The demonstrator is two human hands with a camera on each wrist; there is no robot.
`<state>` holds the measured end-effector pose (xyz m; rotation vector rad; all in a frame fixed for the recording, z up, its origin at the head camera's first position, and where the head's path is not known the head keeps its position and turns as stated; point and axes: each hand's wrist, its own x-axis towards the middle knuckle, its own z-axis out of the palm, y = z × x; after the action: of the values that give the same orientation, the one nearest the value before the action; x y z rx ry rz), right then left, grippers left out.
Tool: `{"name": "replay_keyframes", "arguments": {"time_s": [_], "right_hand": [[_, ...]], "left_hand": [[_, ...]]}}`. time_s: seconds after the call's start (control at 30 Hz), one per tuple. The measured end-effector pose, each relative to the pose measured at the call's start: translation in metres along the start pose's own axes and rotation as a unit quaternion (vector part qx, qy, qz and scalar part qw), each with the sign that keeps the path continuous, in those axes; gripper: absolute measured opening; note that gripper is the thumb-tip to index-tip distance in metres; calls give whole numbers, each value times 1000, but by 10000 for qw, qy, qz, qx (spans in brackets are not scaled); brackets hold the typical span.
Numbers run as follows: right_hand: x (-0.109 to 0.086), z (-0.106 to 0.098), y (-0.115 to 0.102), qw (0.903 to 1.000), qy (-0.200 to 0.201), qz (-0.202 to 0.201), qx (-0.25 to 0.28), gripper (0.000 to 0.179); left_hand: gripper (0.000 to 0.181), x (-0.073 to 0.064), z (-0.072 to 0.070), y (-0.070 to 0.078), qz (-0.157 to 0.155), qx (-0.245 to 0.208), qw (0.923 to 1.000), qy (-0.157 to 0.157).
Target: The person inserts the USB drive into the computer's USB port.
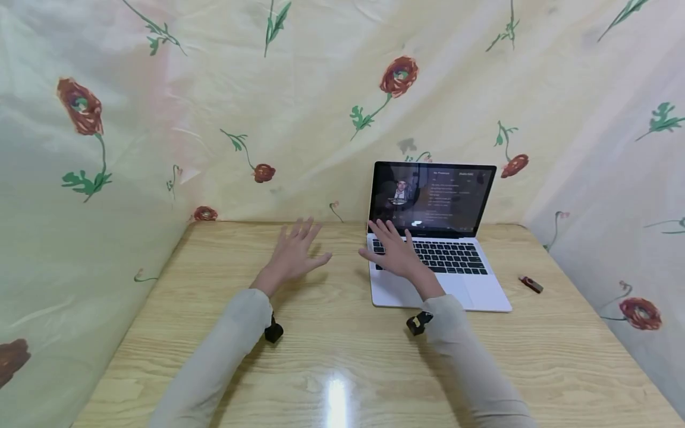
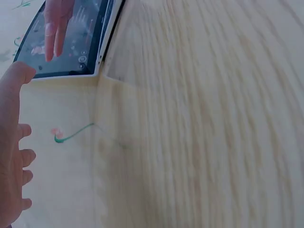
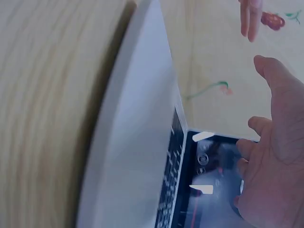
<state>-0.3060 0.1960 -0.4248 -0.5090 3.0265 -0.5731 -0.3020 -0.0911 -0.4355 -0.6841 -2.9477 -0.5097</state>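
In the head view, the left hand (image 1: 291,252), fingers spread and holding nothing, is above the table (image 1: 332,339), left of the laptop (image 1: 393,289). The right hand (image 1: 398,255), likewise spread and ungrasping, is over the laptop's left side; a small dark stick (image 1: 531,285) lies right of the laptop. The left wrist view shows the left hand apart from the screen (image 2: 81,50). In the blurred right wrist view, contact between right hand and laptop is hard to judge.
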Motion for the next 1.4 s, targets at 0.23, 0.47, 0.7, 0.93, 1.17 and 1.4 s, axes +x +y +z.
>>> {"name": "replay_keyframes", "arguments": {"time_s": [0.23, 0.47, 0.7, 0.93, 1.17, 1.4], "right_hand": [[-13, -27, 37, 9996, -80, 260, 95, 91], [-34, -58, 84, 9971, -158, 664, 351, 95], [-64, -92, 129, 9901, -505, 1062, 765, 99], [-97, -107, 173, 9826, -861, 1294, 1018, 103], [-118, -105, 200, 9840, -1151, 1158, 715, 100], [-127, -102, 215, 9843, -1362, 990, 520, 96]], "left_hand": [[93, 7, 5, 20, 71, -622, 9980, -74], [98, 12, 17, 45, 69, -1213, 9922, -286], [104, 17, 28, 69, 123, -1645, 9826, -853], [107, 23, 38, 83, 221, -1992, 9705, -1340], [109, 27, 47, 89, 165, -2308, 9580, -1695], [108, 29, 54, 92, 107, -2338, 9528, -1934]]}}
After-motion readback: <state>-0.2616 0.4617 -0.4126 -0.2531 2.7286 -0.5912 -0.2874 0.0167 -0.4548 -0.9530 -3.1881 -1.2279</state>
